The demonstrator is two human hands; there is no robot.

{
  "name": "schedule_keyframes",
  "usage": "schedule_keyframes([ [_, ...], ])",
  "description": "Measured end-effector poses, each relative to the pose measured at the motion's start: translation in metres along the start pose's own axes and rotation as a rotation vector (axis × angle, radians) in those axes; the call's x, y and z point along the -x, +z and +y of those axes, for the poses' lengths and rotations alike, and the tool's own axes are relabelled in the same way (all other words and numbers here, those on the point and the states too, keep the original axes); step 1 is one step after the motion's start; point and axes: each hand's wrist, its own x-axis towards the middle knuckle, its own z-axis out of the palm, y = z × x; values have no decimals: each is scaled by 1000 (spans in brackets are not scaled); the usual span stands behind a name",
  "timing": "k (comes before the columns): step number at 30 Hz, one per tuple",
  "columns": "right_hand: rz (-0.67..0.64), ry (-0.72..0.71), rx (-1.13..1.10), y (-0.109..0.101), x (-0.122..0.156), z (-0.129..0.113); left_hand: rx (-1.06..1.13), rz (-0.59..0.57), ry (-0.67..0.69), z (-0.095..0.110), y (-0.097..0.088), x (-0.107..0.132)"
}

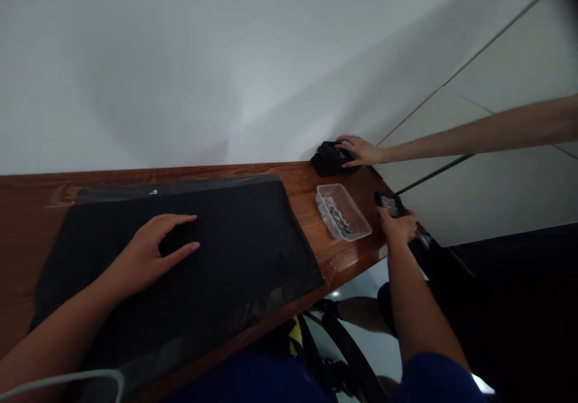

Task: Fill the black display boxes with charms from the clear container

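Note:
My left hand [151, 252] lies flat on a large black mat [226, 258] that covers most of the wooden table [307, 180], with fingers spread and nothing held. My right hand [397, 225] reaches to the table's right edge and closes around a dark phone [388, 202]. Between my hands stands a clear plastic tub [343, 210] with several small coloured pieces inside.
Another person's hand [361, 150] reaches in from the right and rests on a black object [329, 157] at the table's far right corner. A white wall runs behind the table. A pale cable [67, 379] curves at the lower left. Tiled floor lies to the right.

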Motion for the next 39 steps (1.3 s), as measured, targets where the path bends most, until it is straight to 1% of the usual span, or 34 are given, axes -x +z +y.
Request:
schedule_keyframes([
  [3,81,278,-42,16,-6,0,-29,7,21,-5,3,0],
  [5,95,341,-77,24,-11,-1,-51,9,40,-9,4,-1],
  [8,101,348,-125,29,-16,-3,-79,3,67,-12,6,-1],
  [12,122,338,-173,30,-18,-3,-114,-3,86,-14,7,-2],
  [16,178,321,-208,29,-15,-2,-150,-13,99,-19,9,-1],
  [19,228,366,-239,28,-11,0,-170,-27,104,-23,10,1],
  [21,266,414,-265,25,-5,1,-180,-34,101,-23,10,1],
  [23,304,434,-293,22,4,2,-186,-40,90,-22,10,2],
  [27,339,380,-357,19,37,-6,-198,-62,59,-15,9,4],
  [29,316,328,-384,19,57,-14,-202,-81,59,-13,9,5],
  [31,266,260,-393,19,74,-25,-206,-91,62,-13,9,6],
  [33,202,181,-390,15,85,-38,-210,-89,65,-13,9,6],
  [36,81,101,-334,3,87,-59,-211,-96,62,-14,8,7],
  [39,-124,89,-227,-12,81,-80,-212,-111,42,-12,8,7],
])
